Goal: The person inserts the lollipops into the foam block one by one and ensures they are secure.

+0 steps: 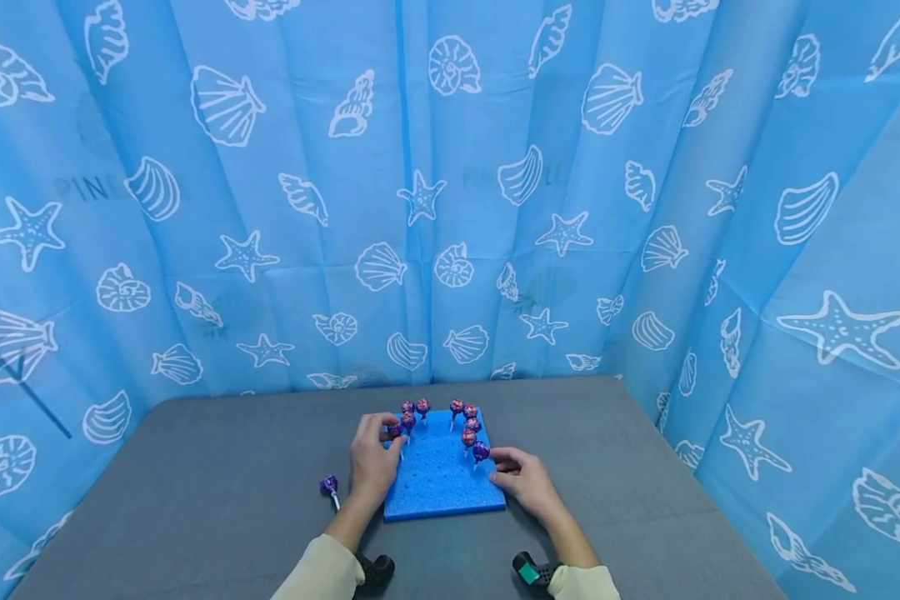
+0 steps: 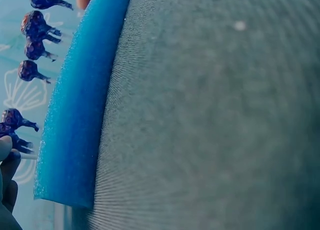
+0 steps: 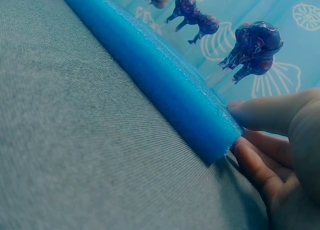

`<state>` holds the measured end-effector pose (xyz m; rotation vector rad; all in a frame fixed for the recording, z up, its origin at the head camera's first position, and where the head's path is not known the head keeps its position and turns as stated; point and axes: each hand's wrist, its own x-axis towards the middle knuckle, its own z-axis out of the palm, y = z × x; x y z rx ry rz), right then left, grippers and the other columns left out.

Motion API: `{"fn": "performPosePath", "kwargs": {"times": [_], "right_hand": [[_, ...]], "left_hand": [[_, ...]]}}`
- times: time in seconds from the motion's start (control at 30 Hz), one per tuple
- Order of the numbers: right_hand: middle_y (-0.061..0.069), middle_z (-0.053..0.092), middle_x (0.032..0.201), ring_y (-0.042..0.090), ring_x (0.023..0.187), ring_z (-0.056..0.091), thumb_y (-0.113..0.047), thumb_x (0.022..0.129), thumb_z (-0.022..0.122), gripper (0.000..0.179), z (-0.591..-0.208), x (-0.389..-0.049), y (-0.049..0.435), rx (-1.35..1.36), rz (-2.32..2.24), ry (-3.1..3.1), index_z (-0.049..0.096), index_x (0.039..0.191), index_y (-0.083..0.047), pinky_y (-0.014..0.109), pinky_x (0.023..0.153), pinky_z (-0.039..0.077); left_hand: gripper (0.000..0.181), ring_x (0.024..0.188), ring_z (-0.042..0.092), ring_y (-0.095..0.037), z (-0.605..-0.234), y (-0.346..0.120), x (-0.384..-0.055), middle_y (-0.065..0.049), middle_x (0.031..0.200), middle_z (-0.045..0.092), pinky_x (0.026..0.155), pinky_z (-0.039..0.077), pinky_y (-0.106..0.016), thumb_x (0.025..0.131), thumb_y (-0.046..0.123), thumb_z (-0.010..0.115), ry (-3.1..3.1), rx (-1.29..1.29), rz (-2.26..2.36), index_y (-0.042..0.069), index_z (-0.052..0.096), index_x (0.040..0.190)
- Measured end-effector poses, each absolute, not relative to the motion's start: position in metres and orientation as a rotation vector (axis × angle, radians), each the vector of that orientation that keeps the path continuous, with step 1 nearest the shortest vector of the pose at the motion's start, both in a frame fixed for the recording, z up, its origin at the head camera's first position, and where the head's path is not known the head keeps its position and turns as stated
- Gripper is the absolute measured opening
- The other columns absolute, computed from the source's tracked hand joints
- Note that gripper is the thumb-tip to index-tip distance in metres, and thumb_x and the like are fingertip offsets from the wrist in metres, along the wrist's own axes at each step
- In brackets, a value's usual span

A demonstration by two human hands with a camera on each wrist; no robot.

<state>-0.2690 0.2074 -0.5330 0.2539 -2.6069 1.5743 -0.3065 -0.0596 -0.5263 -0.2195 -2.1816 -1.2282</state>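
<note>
A blue foam board (image 1: 442,479) lies on the table with wrapped lollipops standing upright in two columns along its left and right sides. My left hand (image 1: 372,461) is over the board's left edge, pinching a purple-wrapped lollipop (image 1: 395,431) at the near end of the left column. In the left wrist view its thumb and fingers close around that lollipop, partly covering it, and the white stick points to the foam. My right hand (image 1: 523,479) grips the board's right edge, thumb on top and fingers against the side, beside a purple lollipop (image 1: 481,452).
Another purple lollipop (image 1: 329,485) lies loose on the grey table (image 1: 247,475), left of my left forearm. Black straps with devices sit on both wrists. A blue curtain (image 1: 420,208) with white shell prints hangs behind the table and along its right side.
</note>
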Motion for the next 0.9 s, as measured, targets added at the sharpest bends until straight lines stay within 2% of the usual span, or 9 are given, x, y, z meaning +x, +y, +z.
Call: {"fn": "performPosePath", "kwargs": {"times": [0.3, 0.9], "right_hand": [[0.008, 0.066, 0.11, 0.024, 0.097, 0.061, -0.005, 0.089, 0.07, 0.03, -0.5321, -0.2684, 0.2076, 0.263, 1.578, -2.599, 0.065, 0.118, -0.004, 0.041, 0.084, 0.053], [0.008, 0.065, 0.112, 0.024, 0.098, 0.061, -0.008, 0.089, 0.07, 0.03, -0.5335, -0.2681, 0.2078, 0.246, 1.581, -2.609, 0.065, 0.119, -0.005, 0.042, 0.086, 0.053]], "left_hand": [[0.029, 0.083, 0.064, -0.016, -0.5274, -0.0622, -0.3048, 0.001, 0.103, 0.057, 0.07, 0.056, -0.031, 0.081, 0.005, 0.079, -2.209, -0.234, -1.127, 0.015, 0.063, 0.103], [0.026, 0.086, 0.065, -0.02, -0.523, -0.0619, -0.2993, 0.001, 0.102, 0.055, 0.071, 0.056, -0.035, 0.082, 0.007, 0.078, -2.324, -0.237, -1.045, 0.019, 0.06, 0.096]]}}
